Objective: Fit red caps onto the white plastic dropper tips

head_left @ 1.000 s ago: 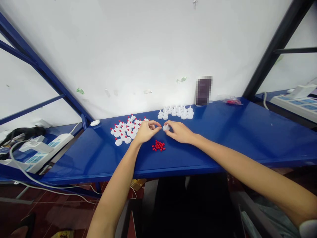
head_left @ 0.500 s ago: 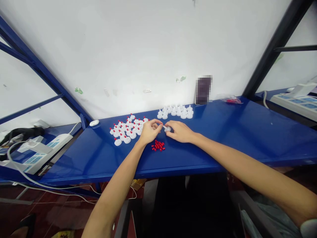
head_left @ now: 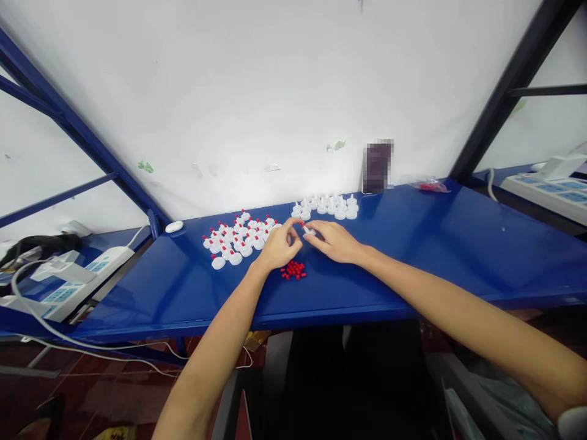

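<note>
In my right hand [head_left: 337, 241] a white nozzle cap [head_left: 310, 231] is pinched between thumb and fingers, tilted toward the left. A small red tip cap [head_left: 303, 225] sits on its spout. The index finger of my left hand [head_left: 280, 245] reaches to that red tip, while its thumb stands apart below, with nothing gripped between them. Just below the left hand lies a pile of loose red tip caps [head_left: 293, 269]. To the left stand several white nozzle caps with red tips [head_left: 238, 237]. Farther back is a group of white nozzle caps with bare spouts [head_left: 340, 211].
A phone-like dark object [head_left: 376, 168], pixelated, leans against the wall. Near the back right lies a clear bag with red pieces [head_left: 431, 185]. A small white oval case [head_left: 174, 227] rests at the back left of the blue table [head_left: 435, 244]. Power strips [head_left: 87, 278] flank the table.
The nozzle cap in my right hand has tipped more upright and its red tip now shows. My left thumb has come away from the tip; the index finger stays by it.
</note>
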`<state>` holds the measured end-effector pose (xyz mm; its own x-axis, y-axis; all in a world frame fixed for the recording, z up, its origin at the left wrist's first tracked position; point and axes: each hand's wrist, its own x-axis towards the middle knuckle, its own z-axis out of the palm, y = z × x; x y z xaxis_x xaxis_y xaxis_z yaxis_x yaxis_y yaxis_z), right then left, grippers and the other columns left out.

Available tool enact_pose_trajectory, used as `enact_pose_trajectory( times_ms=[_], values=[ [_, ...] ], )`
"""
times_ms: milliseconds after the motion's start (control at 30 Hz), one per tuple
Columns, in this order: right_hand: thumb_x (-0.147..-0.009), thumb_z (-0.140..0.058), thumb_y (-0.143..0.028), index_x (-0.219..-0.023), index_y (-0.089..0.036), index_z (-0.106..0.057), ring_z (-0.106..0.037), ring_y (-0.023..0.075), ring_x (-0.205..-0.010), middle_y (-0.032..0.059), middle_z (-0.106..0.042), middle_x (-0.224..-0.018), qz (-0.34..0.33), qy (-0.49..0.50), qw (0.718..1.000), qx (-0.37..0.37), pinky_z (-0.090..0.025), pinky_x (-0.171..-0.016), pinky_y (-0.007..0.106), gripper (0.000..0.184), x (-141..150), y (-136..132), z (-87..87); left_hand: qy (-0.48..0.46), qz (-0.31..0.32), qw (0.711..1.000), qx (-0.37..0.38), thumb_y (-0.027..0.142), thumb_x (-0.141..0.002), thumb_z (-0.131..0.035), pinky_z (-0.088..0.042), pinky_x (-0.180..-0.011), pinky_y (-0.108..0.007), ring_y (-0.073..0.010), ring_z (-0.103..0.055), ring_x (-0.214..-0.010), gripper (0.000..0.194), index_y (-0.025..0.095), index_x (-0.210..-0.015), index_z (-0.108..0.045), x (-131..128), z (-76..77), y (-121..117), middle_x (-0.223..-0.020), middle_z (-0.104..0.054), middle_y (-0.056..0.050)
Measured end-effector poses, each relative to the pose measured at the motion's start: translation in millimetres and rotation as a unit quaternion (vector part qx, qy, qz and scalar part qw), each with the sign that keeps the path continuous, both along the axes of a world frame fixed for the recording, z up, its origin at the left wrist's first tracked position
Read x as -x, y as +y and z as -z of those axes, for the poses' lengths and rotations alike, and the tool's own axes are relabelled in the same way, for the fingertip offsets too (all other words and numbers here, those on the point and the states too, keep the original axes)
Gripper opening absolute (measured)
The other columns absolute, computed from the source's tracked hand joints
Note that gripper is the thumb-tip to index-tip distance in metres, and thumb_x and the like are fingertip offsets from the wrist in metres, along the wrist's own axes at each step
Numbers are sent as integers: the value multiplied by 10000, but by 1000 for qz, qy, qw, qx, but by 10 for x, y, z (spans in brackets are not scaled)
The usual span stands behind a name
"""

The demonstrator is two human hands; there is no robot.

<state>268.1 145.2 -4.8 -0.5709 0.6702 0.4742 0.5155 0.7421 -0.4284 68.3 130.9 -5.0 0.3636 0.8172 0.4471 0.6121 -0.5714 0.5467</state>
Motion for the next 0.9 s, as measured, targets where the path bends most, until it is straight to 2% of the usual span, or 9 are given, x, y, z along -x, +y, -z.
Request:
enact_pose_trajectory(
  times_ms=[100,200,333,500,733,900],
  values=[
    [-990,-437,-367,-1059,-165,-625,-576,172,-745,67,-682,-921,-10,19,1000,20,-362,-674,265,285,-3,-9,-14,46,0,999,-18,207,-790,-585,-419,-619,-237,-114,-528,-584,515,199,-1296,-486,-6,-36,-44,-715,-637,43],
    [-992,-430,-373,-1001,-173,-614,-542,157,-696,36,-648,-831,-33,26,998,37,-344,-654,259,273,-2,-6,-14,68,-17,997,-44,253,-798,-617,-428,-648,-248,-119,-536,-576,467,192,-1248,-506,-17,-59,-61,-654,-613,53],
    [-999,-413,-396,-1011,-179,-596,-518,148,-687,18,-617,-816,-66,55,995,44,-344,-662,258,284,1,8,8,71,-25,995,-65,255,-798,-624,-434,-648,-246,-116,-542,-541,418,191,-1198,-522,-28,-66,-67,-592,-574,67],
    [-1003,-398,-440,-991,-189,-585,-462,131,-617,-20,-554,-721,-81,57,993,63,-325,-625,254,314,6,8,16,54,-23,998,-38,240,-801,-607,-432,-630,-233,-122,-578,-573,413,200,-1197,-500,-45,-61,-87,-640,-595,59],
    [-1012,-378,-419,-1077,-199,-579,-535,147,-663,-3,-610,-774,-103,47,991,67,-350,-665,265,305,-14,-7,-23,30,-38,999,-17,303,-881,-540,-401,-614,-246,-129,-556,-569,258,201,-1117,-530,-37,-50,-60,-630,-587,54],
    [-988,-425,-393,-910,-195,-536,-485,140,-611,-14,-564,-700,-91,25,994,53,-330,-624,259,240,-9,-15,-14,15,-26,1000,-1,390,-954,-456,-370,-596,-259,-132,-518,-559,221,201,-1065,-489,-24,-34,-47,-643,-544,51]
  ],
)
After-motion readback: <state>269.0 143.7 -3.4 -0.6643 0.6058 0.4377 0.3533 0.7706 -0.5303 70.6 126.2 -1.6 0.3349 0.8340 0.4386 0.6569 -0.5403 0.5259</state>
